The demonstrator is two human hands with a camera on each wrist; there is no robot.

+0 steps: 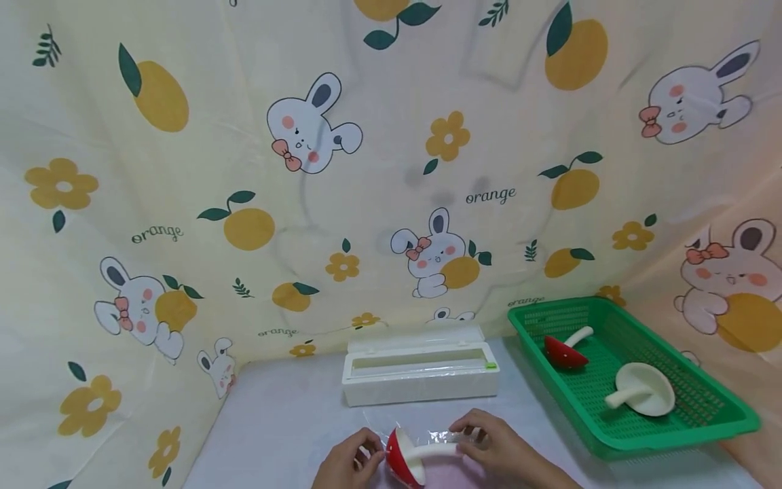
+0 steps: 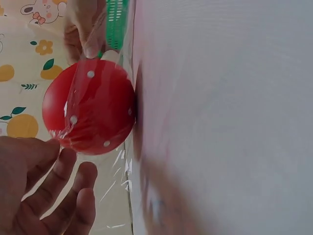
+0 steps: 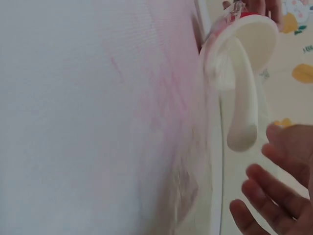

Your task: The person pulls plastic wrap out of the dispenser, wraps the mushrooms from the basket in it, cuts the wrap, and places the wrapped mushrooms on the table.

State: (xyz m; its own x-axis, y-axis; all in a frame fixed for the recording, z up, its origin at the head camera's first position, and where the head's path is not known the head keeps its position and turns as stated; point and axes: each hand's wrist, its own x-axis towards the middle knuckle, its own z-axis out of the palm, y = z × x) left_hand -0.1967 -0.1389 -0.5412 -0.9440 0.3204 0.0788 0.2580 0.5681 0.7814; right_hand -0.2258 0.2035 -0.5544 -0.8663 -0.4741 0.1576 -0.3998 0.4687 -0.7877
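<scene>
Two digits of the left hand [image 1: 351, 458], thumb and index, pinch clear film [image 1: 441, 437] at the cap of a mushroom-shaped piece [image 1: 401, 460]. Piece lies on its side between the hands, red cap leftward, white stem pointing to the right hand [image 1: 497, 448]. Beyond both hands: long white box [image 1: 421, 392], lid raised. Right hand: fingers spread and loosely bent, thumb just beside the stem's end; contact with film cannot be told. Right of that hand: green basket [image 1: 678, 440] containing a red-capped piece [image 1: 565, 354] and a white-sided piece [image 1: 658, 395].
</scene>
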